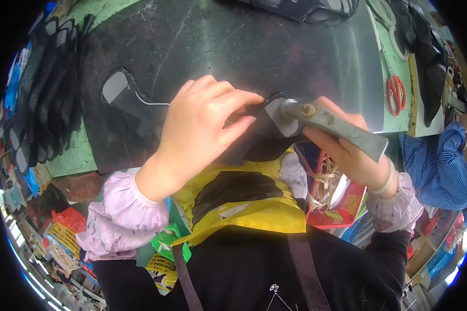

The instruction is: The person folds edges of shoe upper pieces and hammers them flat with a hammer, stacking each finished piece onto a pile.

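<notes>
Left hand point(202, 111) at black piece's point(271, 120) edge

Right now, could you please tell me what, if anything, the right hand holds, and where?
The right hand holds a hammer, fingers on both sides of its grey metal body; any handle is hidden.

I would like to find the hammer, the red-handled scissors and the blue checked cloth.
Hammer point(345, 129): head view, grey metal body.
Red-handled scissors point(393, 84): head view, red handles.
Blue checked cloth point(437, 171): head view, middle folds.
</notes>
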`<state>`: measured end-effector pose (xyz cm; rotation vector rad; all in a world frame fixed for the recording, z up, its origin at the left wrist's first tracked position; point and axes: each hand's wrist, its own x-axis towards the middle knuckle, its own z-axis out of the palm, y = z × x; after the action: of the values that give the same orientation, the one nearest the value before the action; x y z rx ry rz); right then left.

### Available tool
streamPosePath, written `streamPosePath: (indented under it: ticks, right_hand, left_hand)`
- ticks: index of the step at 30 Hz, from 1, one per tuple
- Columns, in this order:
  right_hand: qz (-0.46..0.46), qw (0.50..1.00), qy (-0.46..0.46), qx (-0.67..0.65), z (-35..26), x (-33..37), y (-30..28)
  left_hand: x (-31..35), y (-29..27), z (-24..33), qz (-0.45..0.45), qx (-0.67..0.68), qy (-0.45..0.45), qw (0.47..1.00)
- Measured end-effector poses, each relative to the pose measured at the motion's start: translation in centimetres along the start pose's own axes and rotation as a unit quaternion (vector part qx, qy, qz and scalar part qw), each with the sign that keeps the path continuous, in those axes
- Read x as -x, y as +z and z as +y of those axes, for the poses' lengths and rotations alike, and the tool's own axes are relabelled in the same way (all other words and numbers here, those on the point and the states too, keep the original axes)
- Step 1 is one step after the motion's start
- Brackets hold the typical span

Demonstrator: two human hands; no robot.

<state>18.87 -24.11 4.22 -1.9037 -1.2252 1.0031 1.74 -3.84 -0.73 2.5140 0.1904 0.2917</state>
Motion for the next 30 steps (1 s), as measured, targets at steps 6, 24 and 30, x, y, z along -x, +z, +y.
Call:
streamPosePath:
  ticks: [6,24,30]
  right_hand:
    - [0.088,0.984,-0.119,0.101,-1.1,-1.5,-1.5]
    - [-0.022,0.98,-0.113,0.16,-2.4,-2.8,0.4]
    - [-0.033,0.965,-0.165,0.203,-2.4,-4.0,1.1]
  left_hand:
    - [0.7,1.0,-0.3,0.095,-0.054,0.078,0.991]
    - [1.2,-1.6,-1.0,0.005,-0.076,0.122,0.99]
    - [1.4,-3.7,-3.2,-0.068,-0.003,0.07,0.995]
